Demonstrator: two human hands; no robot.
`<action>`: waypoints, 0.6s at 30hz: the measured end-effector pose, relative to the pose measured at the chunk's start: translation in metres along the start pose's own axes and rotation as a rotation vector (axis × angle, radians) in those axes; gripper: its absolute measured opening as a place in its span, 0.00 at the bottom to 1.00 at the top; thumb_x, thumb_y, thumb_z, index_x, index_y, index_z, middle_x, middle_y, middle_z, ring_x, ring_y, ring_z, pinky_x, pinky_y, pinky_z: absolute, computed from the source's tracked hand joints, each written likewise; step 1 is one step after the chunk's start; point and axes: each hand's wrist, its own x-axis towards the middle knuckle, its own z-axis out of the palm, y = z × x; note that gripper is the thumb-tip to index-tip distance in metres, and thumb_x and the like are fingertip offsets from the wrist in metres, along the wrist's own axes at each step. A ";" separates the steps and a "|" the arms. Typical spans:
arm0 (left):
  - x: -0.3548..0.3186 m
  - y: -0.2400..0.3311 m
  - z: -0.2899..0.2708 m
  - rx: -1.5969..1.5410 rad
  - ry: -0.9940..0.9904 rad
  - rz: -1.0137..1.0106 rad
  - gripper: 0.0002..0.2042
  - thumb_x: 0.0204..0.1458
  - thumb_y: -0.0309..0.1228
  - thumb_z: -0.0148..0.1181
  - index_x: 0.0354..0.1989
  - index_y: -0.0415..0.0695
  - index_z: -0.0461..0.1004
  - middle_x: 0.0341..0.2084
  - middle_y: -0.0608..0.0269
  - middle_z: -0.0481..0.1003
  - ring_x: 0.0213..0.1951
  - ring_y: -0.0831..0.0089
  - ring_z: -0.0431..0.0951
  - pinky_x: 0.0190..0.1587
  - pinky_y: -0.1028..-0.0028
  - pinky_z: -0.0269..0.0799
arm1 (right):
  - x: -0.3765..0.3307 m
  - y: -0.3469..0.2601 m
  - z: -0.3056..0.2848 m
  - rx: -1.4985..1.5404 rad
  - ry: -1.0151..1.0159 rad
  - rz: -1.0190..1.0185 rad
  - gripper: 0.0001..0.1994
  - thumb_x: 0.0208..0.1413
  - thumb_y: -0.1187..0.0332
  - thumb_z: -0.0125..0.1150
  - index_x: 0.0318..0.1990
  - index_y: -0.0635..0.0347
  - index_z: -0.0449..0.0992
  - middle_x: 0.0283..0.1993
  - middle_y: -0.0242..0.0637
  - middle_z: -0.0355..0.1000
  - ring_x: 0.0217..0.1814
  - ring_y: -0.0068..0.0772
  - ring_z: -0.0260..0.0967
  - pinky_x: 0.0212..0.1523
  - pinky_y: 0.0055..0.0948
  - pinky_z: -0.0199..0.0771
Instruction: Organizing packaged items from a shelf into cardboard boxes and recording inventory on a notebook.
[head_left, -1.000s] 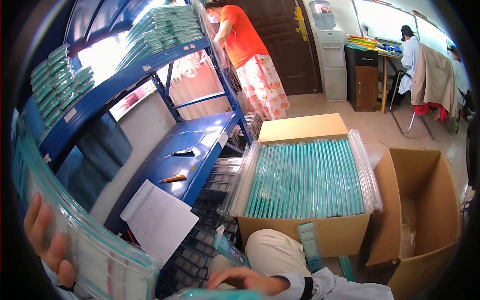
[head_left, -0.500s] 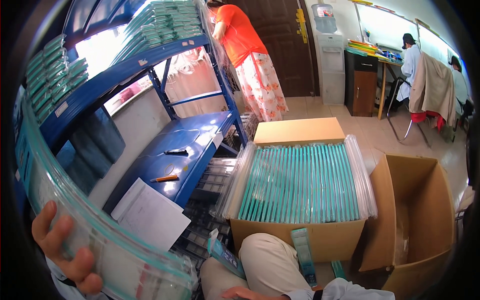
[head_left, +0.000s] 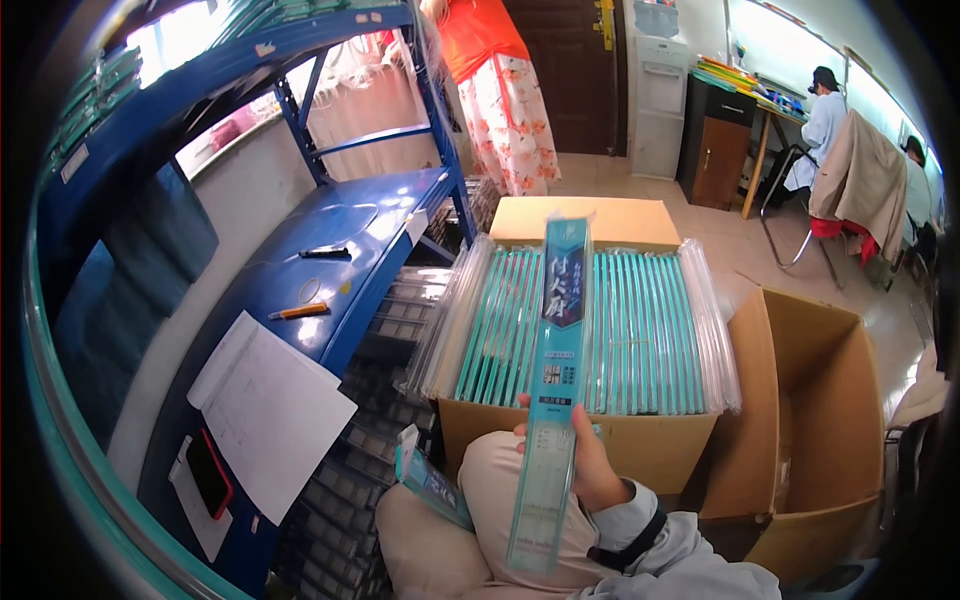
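Right hand, low by the knee a moment ago, is now up and pinching one long teal pack upright before the full cardboard box of packs, while the left hand is out of view.

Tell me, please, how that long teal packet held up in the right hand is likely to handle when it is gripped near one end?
The long teal packet stays straight in the right hand, so it is probably fairly stiff. It looks thin and light for its length. Its glossy clear wrap may be slippery.
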 end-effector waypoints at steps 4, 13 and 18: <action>0.001 0.013 -0.001 -0.073 -0.002 -0.027 0.22 0.55 0.45 0.46 0.52 0.43 0.66 0.43 0.63 0.73 0.45 0.66 0.72 0.47 0.65 0.65 | 0.010 -0.005 0.004 -0.052 0.019 -0.117 0.32 0.61 0.43 0.34 0.62 0.62 0.54 0.61 0.40 0.59 0.52 0.36 0.67 0.50 0.35 0.71; -0.008 0.034 0.011 -0.209 0.012 -0.072 0.21 0.55 0.44 0.46 0.52 0.43 0.66 0.43 0.63 0.73 0.45 0.67 0.73 0.47 0.66 0.66 | 0.043 -0.029 -0.005 0.001 0.050 -0.069 0.32 0.61 0.43 0.31 0.61 0.62 0.56 0.60 0.42 0.59 0.55 0.41 0.65 0.53 0.38 0.70; -0.013 0.031 0.012 -0.202 -0.003 -0.026 0.20 0.56 0.43 0.46 0.52 0.43 0.66 0.43 0.63 0.73 0.45 0.67 0.73 0.47 0.67 0.66 | 0.037 0.003 -0.075 -0.306 0.263 0.125 0.20 0.57 0.66 0.52 0.55 0.61 0.59 0.49 0.50 0.67 0.45 0.41 0.72 0.42 0.38 0.77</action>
